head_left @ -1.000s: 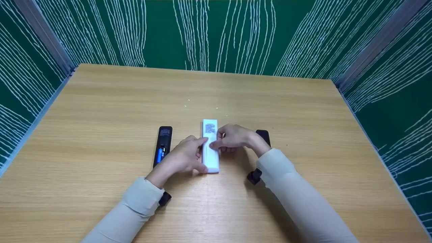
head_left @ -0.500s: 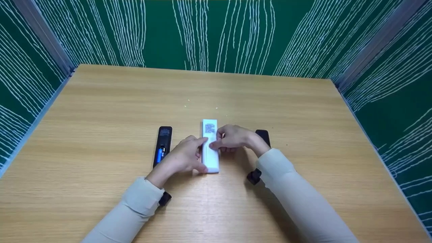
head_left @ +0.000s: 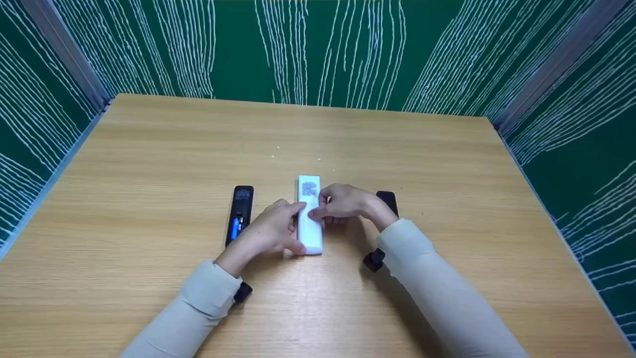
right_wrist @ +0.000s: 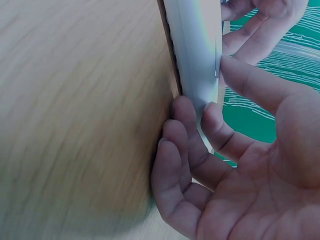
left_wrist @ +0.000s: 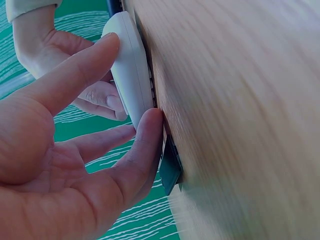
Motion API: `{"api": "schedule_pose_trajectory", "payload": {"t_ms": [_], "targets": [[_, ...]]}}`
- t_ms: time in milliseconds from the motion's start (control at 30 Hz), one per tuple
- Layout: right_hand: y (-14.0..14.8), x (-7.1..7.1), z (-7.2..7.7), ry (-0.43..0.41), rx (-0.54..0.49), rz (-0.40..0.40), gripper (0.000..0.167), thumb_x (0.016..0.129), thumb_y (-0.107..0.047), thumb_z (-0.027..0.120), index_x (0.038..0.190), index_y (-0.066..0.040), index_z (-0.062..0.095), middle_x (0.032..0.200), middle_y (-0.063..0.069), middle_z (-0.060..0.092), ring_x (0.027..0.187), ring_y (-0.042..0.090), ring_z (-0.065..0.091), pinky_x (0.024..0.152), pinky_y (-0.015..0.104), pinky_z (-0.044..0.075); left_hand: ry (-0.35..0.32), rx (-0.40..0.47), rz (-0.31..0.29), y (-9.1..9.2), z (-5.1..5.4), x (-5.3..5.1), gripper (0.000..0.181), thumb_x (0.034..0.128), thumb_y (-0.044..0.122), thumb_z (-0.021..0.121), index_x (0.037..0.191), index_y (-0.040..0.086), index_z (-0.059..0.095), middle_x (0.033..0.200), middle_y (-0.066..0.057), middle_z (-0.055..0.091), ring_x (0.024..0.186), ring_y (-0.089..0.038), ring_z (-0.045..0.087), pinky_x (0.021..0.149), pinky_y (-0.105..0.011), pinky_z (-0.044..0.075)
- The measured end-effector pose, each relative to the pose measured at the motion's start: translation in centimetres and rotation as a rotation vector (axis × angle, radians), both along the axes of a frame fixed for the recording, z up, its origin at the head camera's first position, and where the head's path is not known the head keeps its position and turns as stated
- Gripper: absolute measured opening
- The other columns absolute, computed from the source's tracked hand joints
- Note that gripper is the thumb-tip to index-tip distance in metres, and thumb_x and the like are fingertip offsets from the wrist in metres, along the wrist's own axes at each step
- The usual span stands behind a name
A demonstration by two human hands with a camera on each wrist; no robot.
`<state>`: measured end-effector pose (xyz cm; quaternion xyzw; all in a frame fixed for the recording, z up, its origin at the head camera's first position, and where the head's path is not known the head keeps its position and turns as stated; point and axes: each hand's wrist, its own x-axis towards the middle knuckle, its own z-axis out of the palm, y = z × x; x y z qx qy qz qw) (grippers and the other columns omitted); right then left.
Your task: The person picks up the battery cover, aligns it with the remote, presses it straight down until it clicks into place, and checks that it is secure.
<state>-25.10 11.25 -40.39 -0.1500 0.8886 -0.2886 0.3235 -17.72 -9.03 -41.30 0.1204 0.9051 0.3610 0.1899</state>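
Observation:
A white remote control (head_left: 310, 233) lies on the table between both hands, its back with a printed label facing up. The left hand (head_left: 271, 228) holds it from the left. In the left wrist view that hand's thumb (left_wrist: 107, 47) presses the near end, and fingers lie along the side. From the right, the right hand (head_left: 345, 201) grips the remote, its thumb on the back panel and curled fingers (right_wrist: 185, 117) against the edge near the table. Left of it lies a black remote control (head_left: 243, 204) with its battery bay uncovered and a blue battery (head_left: 235, 227) inside.
Partly hidden behind the right wrist is another black object (head_left: 387, 200), probably a remote. Small white specks (head_left: 319, 159) dot the wooden table (head_left: 149, 209) beyond the white remote. Green walls (head_left: 238, 49) with white streaks enclose the table's back and sides.

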Motion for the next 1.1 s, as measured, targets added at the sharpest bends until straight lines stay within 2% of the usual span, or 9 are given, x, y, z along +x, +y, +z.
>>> {"api": "schedule_pose_trajectory", "payload": {"t_ms": [567, 800, 1100], "targets": [[-0.06, 0.12, -0.05, -0.001, -0.001, -0.019, 0.028, 0.098, -0.034, 0.076, 0.091, -0.013, 0.058, 0.089, 0.007, 0.071, 0.077, 0.018, 0.065, 0.069, 0.029, 0.055, 0.001, 0.014, 0.002, -0.04, 0.12, 0.09, 0.107, 0.0719, 0.007, 0.097, 0.163, 0.005, 0.040, 0.123, -0.012, 0.056, 0.101, -0.022, 0.055, 0.091, -0.034, 0.052], [-0.08, 0.32, -0.15, 0.061, 0.027, 0.002, 0.028, 0.099, -0.035, 0.075, 0.090, -0.014, 0.059, 0.087, 0.006, 0.071, 0.075, 0.018, 0.065, 0.068, 0.030, 0.055, -0.001, -0.012, -0.007, -0.11, 0.12, 0.11, 0.107, 0.0743, 0.012, 0.097, 0.164, 0.007, 0.039, 0.124, -0.011, 0.055, 0.101, -0.022, 0.055, 0.090, -0.034, 0.052], [0.38, 0.65, -0.11, 0.149, 0.073, 0.028, 0.030, 0.098, -0.042, 0.075, 0.095, -0.015, 0.064, 0.086, 0.004, 0.070, 0.075, 0.018, 0.061, 0.067, 0.029, 0.047, -0.019, -0.008, 0.007, 0.00, 0.27, 0.08, 0.107, 0.0752, 0.010, 0.096, 0.165, 0.008, 0.038, 0.124, -0.010, 0.055, 0.102, -0.022, 0.055, 0.090, -0.034, 0.052]]}}
